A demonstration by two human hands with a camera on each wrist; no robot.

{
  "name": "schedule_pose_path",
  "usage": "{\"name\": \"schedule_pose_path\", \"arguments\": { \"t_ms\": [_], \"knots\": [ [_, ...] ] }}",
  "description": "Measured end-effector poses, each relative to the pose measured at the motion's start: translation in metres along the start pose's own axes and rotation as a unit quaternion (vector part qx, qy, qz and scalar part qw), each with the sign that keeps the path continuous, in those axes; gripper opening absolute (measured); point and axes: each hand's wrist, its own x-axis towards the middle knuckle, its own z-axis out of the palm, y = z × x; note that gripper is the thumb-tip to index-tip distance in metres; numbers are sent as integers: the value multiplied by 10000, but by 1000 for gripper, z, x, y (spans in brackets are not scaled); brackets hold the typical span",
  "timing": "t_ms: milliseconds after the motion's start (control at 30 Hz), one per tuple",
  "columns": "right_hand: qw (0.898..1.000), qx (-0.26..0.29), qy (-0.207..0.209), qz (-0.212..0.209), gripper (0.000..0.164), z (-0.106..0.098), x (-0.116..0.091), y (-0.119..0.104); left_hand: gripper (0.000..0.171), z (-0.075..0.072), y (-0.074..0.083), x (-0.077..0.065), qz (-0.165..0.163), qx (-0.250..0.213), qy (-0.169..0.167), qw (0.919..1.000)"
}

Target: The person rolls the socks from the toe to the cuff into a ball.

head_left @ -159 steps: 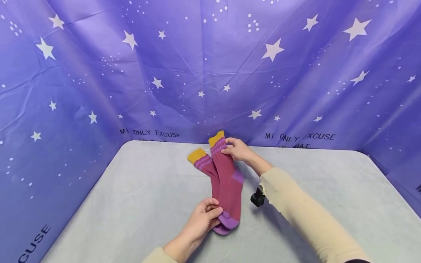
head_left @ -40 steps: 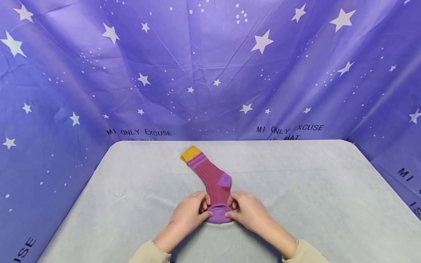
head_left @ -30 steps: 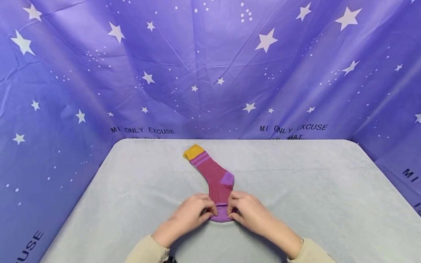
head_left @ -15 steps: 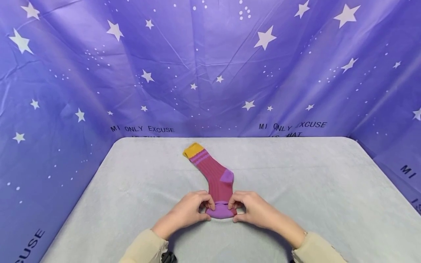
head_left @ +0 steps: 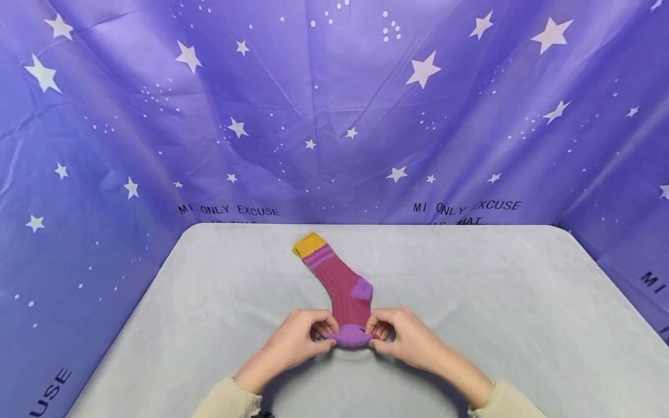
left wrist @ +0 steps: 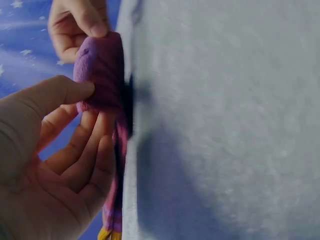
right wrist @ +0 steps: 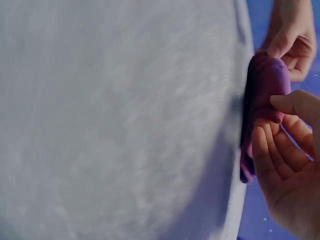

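A maroon sock (head_left: 342, 284) lies on the table with its mustard cuff toward the back left and a purple heel on the right. Its near purple toe end (head_left: 352, 337) is folded over into a thick roll. My left hand (head_left: 300, 337) pinches the roll's left end between thumb and fingers. At the right end, my right hand (head_left: 402, 337) pinches it the same way. In the left wrist view the rolled sock (left wrist: 102, 75) appears a little raised at its near edge. Whether a second sock lies beneath cannot be told from these frames.
A light grey cloth-covered table (head_left: 496, 290) spreads around the hands. Behind and beside it hangs a purple curtain (head_left: 324, 110) with white stars and printed lettering.
Two socks held apart at the start now show as one laid flat. Both hands have moved to its toe end, and the toe has been folded over into a roll.
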Motion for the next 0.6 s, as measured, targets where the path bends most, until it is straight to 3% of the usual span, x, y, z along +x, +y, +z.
{"name": "schedule_pose_path", "arguments": {
  "t_ms": [167, 300, 500, 600],
  "knots": [
    [9908, 1176, -186, 649, 8, 0, -11, -7, 9, -6, 4, -11, -449, -1343, -216, 9897],
    [9734, 1995, -455, 1029, 17, 0, -15, -7, 15, -8, 1, -15, -758, -1889, -374, 9783],
    [9316, 3050, -776, 1819, 29, 2, -16, -2, 19, -3, -7, -13, -1330, -2042, -325, 9693],
    [9312, 2943, -688, 2039, 26, 3, -12, 0, 16, 0, -7, -8, -1521, -1689, -125, 9737]
  ]
}}
